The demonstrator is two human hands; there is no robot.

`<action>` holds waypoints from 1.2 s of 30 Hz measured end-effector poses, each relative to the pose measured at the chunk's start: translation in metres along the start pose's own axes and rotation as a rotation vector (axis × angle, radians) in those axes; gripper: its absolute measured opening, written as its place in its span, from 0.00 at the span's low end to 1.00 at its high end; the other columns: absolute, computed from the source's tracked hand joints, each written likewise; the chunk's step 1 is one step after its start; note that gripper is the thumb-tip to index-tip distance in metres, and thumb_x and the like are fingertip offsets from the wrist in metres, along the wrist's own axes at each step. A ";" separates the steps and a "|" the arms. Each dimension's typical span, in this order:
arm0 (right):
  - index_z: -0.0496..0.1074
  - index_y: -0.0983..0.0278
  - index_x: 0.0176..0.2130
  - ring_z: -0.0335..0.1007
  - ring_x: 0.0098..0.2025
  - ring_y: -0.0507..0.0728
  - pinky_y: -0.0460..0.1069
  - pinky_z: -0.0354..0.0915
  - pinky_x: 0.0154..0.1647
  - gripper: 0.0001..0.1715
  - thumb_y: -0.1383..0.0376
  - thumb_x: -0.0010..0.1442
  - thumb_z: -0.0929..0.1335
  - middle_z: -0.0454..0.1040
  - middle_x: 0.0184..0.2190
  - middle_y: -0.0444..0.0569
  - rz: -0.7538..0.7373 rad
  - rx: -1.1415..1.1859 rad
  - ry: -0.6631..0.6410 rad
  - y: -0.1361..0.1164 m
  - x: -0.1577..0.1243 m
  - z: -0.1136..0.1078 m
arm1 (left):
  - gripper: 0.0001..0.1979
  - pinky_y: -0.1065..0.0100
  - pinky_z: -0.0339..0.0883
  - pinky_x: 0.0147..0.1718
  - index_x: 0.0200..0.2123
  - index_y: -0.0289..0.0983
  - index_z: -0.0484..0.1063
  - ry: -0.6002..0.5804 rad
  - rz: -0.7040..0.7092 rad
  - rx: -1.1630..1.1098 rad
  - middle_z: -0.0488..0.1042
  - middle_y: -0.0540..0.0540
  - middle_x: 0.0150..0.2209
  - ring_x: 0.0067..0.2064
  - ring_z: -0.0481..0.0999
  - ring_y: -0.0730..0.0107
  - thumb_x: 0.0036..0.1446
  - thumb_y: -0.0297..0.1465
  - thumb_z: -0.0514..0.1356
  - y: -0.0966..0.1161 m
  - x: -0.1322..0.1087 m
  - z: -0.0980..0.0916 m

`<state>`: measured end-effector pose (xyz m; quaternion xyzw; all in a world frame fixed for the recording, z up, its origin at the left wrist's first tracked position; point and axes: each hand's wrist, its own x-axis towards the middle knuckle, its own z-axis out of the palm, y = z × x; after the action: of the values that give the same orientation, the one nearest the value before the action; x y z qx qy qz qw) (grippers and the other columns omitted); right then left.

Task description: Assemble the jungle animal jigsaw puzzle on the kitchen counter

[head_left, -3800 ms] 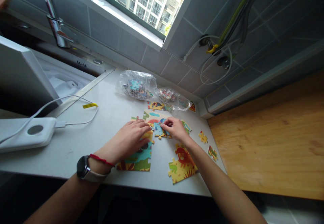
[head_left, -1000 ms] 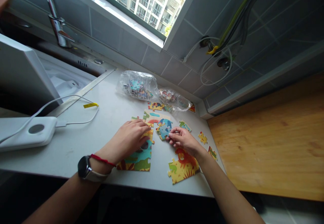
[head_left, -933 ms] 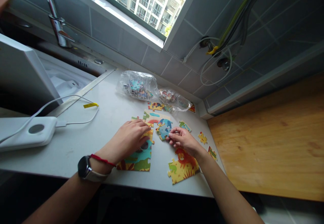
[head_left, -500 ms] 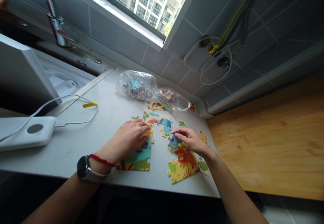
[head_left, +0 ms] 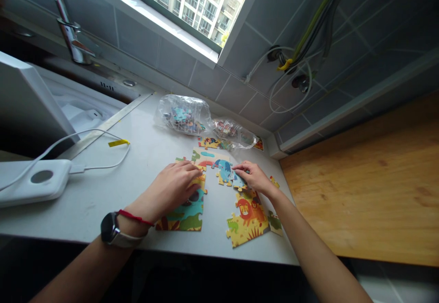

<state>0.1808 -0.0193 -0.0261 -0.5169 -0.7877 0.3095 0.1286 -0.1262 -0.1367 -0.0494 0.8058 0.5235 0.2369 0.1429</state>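
My right hand [head_left: 254,177] pinches a blue jigsaw piece [head_left: 239,184] between thumb and fingers, close to the right side of the blue elephant piece [head_left: 224,171]. Whether the two pieces touch I cannot tell. Below that hand lies a joined puzzle section with lions [head_left: 245,227]. My left hand [head_left: 178,184] rests with fingers extended over another joined section [head_left: 192,220] in teal, green and yellow, and hides part of it. A pale strip of joined pieces [head_left: 211,154] runs along the top, between the two sections.
Clear plastic bags with puzzle pieces [head_left: 183,115] lie by the tiled wall, more pieces [head_left: 209,142] in front of them. A loose green piece [head_left: 274,222] sits near the wooden board [head_left: 360,193]. To the left are a white charger [head_left: 37,179] with its cable and the sink.
My right hand has moved up with the blue piece, away from the lion section and nearer the elephant piece. The left hand stays in place. The view has shifted slightly.
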 end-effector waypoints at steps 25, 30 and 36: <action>0.82 0.59 0.43 0.72 0.57 0.66 0.62 0.66 0.63 0.14 0.55 0.66 0.70 0.77 0.50 0.57 -0.113 -0.171 0.435 -0.013 -0.038 0.022 | 0.10 0.51 0.71 0.57 0.49 0.39 0.80 -0.001 -0.003 -0.017 0.81 0.40 0.52 0.56 0.78 0.50 0.66 0.33 0.64 0.002 0.000 -0.002; 0.80 0.56 0.58 0.63 0.71 0.67 0.67 0.54 0.75 0.21 0.56 0.70 0.67 0.73 0.65 0.51 -0.163 -0.143 0.085 -0.013 -0.066 0.036 | 0.10 0.49 0.71 0.57 0.49 0.39 0.79 -0.004 0.011 -0.012 0.81 0.41 0.52 0.56 0.78 0.50 0.68 0.34 0.62 0.000 0.001 0.000; 0.79 0.57 0.59 0.60 0.72 0.67 0.68 0.53 0.75 0.22 0.57 0.69 0.69 0.72 0.66 0.52 -0.214 -0.149 0.016 -0.013 -0.065 0.027 | 0.10 0.50 0.72 0.55 0.49 0.40 0.79 -0.010 0.017 -0.011 0.81 0.41 0.52 0.56 0.78 0.50 0.69 0.34 0.61 0.000 0.000 -0.001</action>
<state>0.1849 -0.0908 -0.0313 -0.4404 -0.8581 0.2305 0.1287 -0.1270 -0.1368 -0.0481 0.8107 0.5146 0.2367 0.1479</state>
